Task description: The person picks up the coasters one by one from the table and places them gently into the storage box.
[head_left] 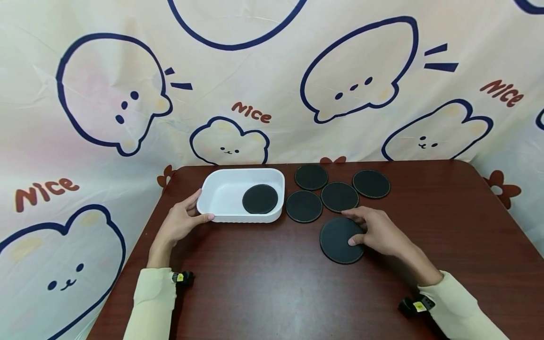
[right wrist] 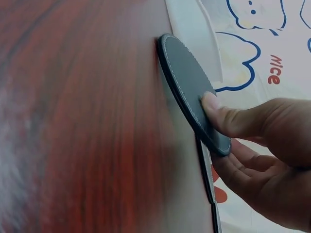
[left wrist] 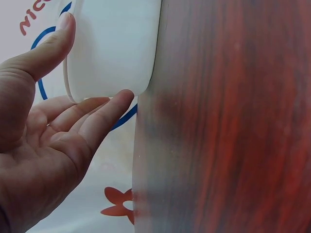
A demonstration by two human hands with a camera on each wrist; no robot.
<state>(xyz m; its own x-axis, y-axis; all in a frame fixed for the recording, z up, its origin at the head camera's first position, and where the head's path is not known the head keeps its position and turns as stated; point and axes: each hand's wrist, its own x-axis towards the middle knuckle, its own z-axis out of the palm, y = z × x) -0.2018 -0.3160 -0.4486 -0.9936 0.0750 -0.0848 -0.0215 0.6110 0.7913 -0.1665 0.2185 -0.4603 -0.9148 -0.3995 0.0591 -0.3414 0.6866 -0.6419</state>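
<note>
A round black leather coaster [head_left: 340, 241] with stitching along its edge is pinched at its right side by my right hand [head_left: 378, 231], thumb on top and fingers beneath. In the right wrist view the coaster [right wrist: 187, 87] is raised and tilted off the table. My left hand [head_left: 180, 219] holds the left end of a white rectangular tray [head_left: 208, 198]. Its thumb lies at the near corner and its fingers along the end wall, as the left wrist view shows on the tray [left wrist: 114, 48]. Inside the tray, toward the right, lies another black coaster [head_left: 260, 199].
Several more black coasters lie flat right of the tray: one at the back [head_left: 311, 177], one beside the tray [head_left: 303, 206], a middle coaster [head_left: 340, 196] and a right coaster [head_left: 371, 183]. A cartoon-printed cloth [head_left: 289, 94] hangs behind the brown table [head_left: 263, 283].
</note>
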